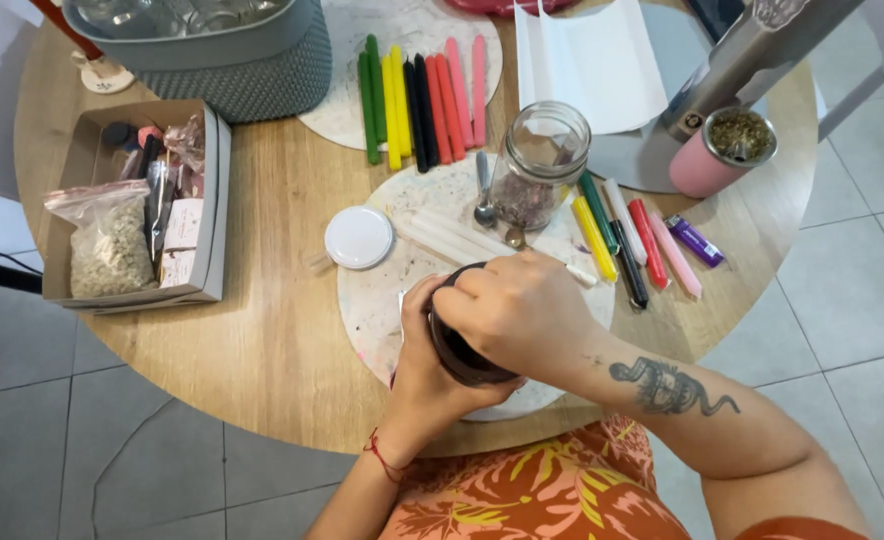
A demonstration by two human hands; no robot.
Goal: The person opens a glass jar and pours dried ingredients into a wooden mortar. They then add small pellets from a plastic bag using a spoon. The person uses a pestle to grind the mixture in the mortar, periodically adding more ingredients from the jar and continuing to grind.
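A round wooden worktop (pixel 272 330) stood on a grey tiled floor (pixel 842 300). On it lay two pale round mats (pixel 377 300), one near the person, one farther back, a white lid (pixel 358 237) just left of the near mat, a cardboard box (pixel 212 200) of packets at the left edge, a grey basket (pixel 262 85) behind it, a white paper (pixel 602 70), a pink cup (pixel 707 160) and a purple lighter (pixel 696 241).

dark jar (pixel 459 352) | round, dark brown, tipped on its side | gripped in both my hands | over the white round mat's (pixel 382 300) 6 o'clock edge | contents hidden
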